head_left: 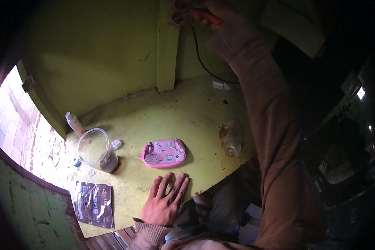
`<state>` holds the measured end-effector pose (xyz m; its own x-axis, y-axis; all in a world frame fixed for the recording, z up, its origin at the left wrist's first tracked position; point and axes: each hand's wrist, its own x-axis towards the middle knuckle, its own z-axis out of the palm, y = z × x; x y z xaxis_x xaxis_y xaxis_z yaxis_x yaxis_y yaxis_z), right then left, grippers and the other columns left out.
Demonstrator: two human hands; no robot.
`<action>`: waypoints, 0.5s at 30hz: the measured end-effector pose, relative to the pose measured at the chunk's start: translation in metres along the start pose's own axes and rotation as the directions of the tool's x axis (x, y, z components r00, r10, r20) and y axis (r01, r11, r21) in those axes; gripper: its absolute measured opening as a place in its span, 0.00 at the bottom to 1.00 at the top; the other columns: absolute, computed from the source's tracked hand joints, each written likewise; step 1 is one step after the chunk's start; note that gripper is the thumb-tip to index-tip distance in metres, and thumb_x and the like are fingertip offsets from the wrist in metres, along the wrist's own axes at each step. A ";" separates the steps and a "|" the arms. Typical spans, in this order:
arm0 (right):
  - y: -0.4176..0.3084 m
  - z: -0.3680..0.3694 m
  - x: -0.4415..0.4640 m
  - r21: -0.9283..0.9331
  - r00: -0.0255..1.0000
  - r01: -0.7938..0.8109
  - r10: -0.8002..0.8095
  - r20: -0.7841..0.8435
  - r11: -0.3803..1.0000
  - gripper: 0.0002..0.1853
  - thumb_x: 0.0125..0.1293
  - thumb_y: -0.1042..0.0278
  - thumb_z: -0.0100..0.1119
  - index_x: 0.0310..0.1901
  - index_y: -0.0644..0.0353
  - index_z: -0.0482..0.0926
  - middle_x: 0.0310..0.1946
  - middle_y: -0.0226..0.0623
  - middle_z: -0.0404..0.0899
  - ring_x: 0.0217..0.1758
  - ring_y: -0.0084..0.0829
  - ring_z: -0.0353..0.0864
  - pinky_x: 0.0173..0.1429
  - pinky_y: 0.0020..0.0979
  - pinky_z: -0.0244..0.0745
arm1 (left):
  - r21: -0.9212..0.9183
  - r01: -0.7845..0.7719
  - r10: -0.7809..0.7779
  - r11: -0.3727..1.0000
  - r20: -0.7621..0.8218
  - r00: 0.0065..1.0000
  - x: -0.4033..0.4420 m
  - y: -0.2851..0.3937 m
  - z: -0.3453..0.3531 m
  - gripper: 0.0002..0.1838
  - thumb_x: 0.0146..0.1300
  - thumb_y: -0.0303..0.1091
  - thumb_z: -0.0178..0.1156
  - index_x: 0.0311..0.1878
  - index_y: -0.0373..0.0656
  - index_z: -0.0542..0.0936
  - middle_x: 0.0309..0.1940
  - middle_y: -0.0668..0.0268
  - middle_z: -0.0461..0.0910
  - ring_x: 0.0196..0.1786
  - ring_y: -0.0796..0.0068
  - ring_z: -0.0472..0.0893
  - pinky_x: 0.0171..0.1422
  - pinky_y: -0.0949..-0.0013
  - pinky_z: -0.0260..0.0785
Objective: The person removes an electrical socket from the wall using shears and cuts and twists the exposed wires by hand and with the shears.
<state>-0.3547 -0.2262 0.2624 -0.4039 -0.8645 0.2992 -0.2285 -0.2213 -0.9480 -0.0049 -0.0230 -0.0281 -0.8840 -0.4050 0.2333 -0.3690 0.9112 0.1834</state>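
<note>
My left hand (pixel 163 204) lies flat on the yellow-green table (pixel 196 112) near its front edge, fingers spread, holding nothing. Just beyond its fingertips rests a pink zippered pouch (pixel 164 153) with small cartoon prints, closed and apart from the hand. My right arm reaches up to the wall post, where my right hand (pixel 216 11) has its fingers curled round a red, elongated object (pixel 207 16). Dim light and the frame's top edge hide what kind of object it is. Dark round shapes (pixel 179 17) sit beside it, and a black cable (pixel 198 52) hangs below.
On the left stand a clear plastic tub (pixel 93 146) with dark contents and a white bottle (pixel 74 123). A dark foil packet (pixel 94 204) lies at the front left. A crumpled clear bag (pixel 231 138) lies on the right. Green walls (pixel 100 54) border the back.
</note>
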 end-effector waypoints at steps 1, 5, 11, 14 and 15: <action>-0.005 0.004 -0.009 -0.090 0.999 0.011 -0.014 -0.036 0.996 0.11 0.69 0.69 0.51 0.31 0.67 0.74 0.20 0.45 0.77 0.14 0.31 0.72 0.16 0.34 0.66 | 0.008 0.000 0.000 1.000 0.003 1.000 0.000 0.000 0.001 0.36 0.62 0.35 0.52 0.76 0.47 0.61 0.75 0.64 0.62 0.75 0.53 0.62 0.79 0.47 0.50; -0.027 0.015 -0.043 -0.601 0.976 0.126 -0.208 -0.068 0.789 0.11 0.66 0.66 0.57 0.31 0.66 0.79 0.25 0.47 0.81 0.20 0.35 0.80 0.24 0.37 0.74 | 0.000 0.008 -0.008 1.000 -0.001 1.000 -0.001 0.000 0.003 0.36 0.62 0.35 0.52 0.76 0.47 0.61 0.75 0.64 0.61 0.75 0.52 0.62 0.79 0.47 0.50; -0.028 0.008 -0.016 -0.954 0.851 0.261 -0.433 0.298 -0.145 0.12 0.58 0.64 0.63 0.39 0.63 0.85 0.34 0.48 0.85 0.39 0.47 0.85 0.43 0.44 0.79 | -0.021 0.013 -0.015 1.000 -0.052 0.999 -0.001 0.000 0.004 0.37 0.57 0.33 0.58 0.74 0.49 0.64 0.73 0.67 0.66 0.73 0.54 0.64 0.79 0.48 0.51; -0.027 0.019 -0.034 -0.654 0.763 0.302 -0.235 0.602 -0.694 0.13 0.58 0.64 0.61 0.38 0.65 0.85 0.35 0.49 0.85 0.40 0.49 0.85 0.44 0.44 0.80 | -0.035 0.014 -0.015 0.999 -0.047 0.999 -0.001 0.000 0.002 0.37 0.57 0.33 0.57 0.74 0.49 0.65 0.73 0.67 0.66 0.73 0.54 0.64 0.79 0.48 0.52; -0.025 0.023 -0.045 -0.653 0.763 0.303 -0.234 0.602 -0.694 0.13 0.58 0.64 0.61 0.38 0.65 0.85 0.35 0.49 0.85 0.40 0.49 0.85 0.44 0.44 0.80 | -0.036 0.013 -0.015 0.999 -0.047 0.999 -0.002 0.000 0.002 0.37 0.57 0.33 0.57 0.74 0.49 0.65 0.73 0.67 0.66 0.73 0.54 0.64 0.79 0.48 0.52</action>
<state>-0.3106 -0.1923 0.2706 0.2787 -0.8800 0.3847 -0.5421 0.1866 0.8193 -0.0041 -0.0224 -0.0308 -0.8639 -0.4217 0.2754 -0.3702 0.9024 0.2205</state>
